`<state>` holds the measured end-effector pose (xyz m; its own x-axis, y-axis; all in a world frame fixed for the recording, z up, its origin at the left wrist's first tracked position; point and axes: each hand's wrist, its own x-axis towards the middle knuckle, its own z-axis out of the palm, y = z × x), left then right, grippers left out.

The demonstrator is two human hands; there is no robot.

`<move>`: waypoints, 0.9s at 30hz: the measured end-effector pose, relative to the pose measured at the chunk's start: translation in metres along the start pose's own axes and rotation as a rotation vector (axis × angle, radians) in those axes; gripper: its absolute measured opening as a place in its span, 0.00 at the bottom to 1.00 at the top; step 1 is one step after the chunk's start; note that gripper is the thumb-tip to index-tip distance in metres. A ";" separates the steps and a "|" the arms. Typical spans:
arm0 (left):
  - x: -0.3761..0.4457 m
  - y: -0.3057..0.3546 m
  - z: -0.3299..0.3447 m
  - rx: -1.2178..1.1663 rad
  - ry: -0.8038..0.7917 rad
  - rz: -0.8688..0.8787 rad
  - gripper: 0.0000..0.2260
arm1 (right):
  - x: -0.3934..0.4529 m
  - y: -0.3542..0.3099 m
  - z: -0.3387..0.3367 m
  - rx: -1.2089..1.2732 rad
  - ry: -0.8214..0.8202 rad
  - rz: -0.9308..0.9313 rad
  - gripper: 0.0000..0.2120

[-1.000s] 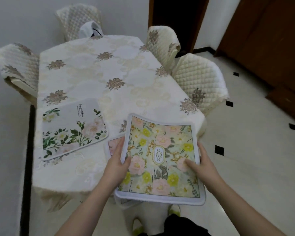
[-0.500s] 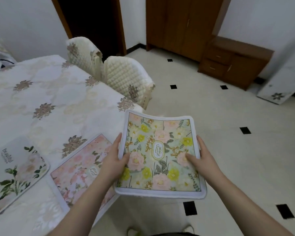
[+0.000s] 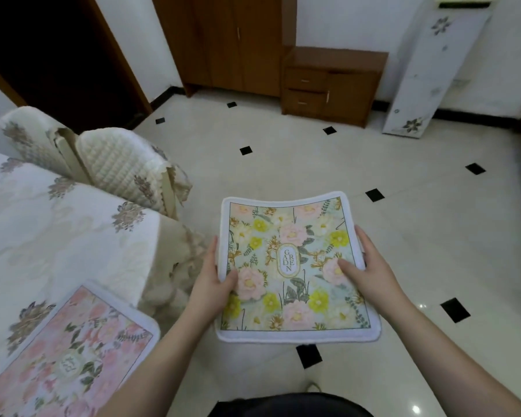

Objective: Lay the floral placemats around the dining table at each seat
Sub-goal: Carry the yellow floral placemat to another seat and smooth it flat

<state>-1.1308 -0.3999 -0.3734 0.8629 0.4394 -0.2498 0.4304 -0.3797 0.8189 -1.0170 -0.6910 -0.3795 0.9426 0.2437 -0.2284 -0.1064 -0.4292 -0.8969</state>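
I hold a yellow-and-pink floral placemat (image 3: pixel 292 266) marked GARDEN flat over the floor, to the right of the table. My left hand (image 3: pixel 214 278) grips its left edge, thumb on top. Its right edge is held by my right hand (image 3: pixel 367 266), also with the thumb on top. A pink floral placemat (image 3: pixel 69 356) lies on the dining table (image 3: pixel 57 230) at its near edge, bottom left. The table carries a cream cloth with brown flower motifs.
Two chairs (image 3: pixel 118 167) with quilted cream covers stand at the table's right side. A brown drawer cabinet (image 3: pixel 328 85) and wardrobe (image 3: pixel 229 43) line the far wall. A white panel (image 3: pixel 433 64) leans at the right. Cream tiled floor (image 3: pixel 403 191) spreads ahead.
The view has swung to the right, away from the table. The green-leaf placemat has left the view. Both hands keep the same hold on the GARDEN placemat, which is now off the table over the floor.
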 end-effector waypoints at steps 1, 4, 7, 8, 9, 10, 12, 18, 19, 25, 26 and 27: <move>0.003 0.004 0.005 -0.007 -0.004 0.001 0.36 | 0.004 0.002 -0.006 0.009 -0.002 0.002 0.34; 0.019 0.011 0.011 0.003 -0.030 -0.016 0.35 | 0.018 0.006 -0.015 0.030 -0.024 0.025 0.35; 0.036 0.013 0.012 0.021 -0.027 -0.029 0.34 | 0.035 0.006 -0.014 0.061 -0.042 0.046 0.35; 0.042 0.013 0.011 0.013 -0.027 -0.041 0.34 | 0.042 0.005 -0.013 0.071 -0.042 0.053 0.35; 0.050 0.012 0.010 -0.001 -0.026 -0.044 0.34 | 0.049 0.003 -0.011 0.073 -0.043 0.059 0.35; 0.058 0.011 0.009 -0.019 -0.030 -0.052 0.34 | 0.057 0.002 -0.009 0.068 -0.043 0.064 0.35; 0.076 0.009 0.005 -0.074 -0.037 -0.077 0.33 | 0.074 -0.005 -0.003 0.038 -0.049 0.064 0.36; 0.153 0.013 -0.012 -0.261 -0.048 -0.084 0.32 | 0.149 -0.032 0.019 -0.053 -0.042 0.012 0.36; 0.165 0.014 -0.017 -0.277 -0.049 -0.078 0.32 | 0.161 -0.039 0.025 -0.060 -0.040 0.006 0.36; 0.231 0.011 -0.056 -0.464 -0.050 -0.105 0.32 | 0.230 -0.071 0.056 -0.067 -0.064 0.007 0.35; 0.241 0.010 -0.062 -0.476 -0.050 -0.106 0.32 | 0.240 -0.077 0.061 -0.063 -0.067 0.002 0.35; 0.252 0.010 -0.066 -0.480 -0.047 -0.106 0.32 | 0.251 -0.083 0.066 -0.061 -0.061 -0.004 0.35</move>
<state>-0.9267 -0.2395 -0.3946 0.8366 0.4143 -0.3584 0.3552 0.0877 0.9307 -0.7928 -0.5374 -0.3873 0.9215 0.2975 -0.2495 -0.0815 -0.4800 -0.8735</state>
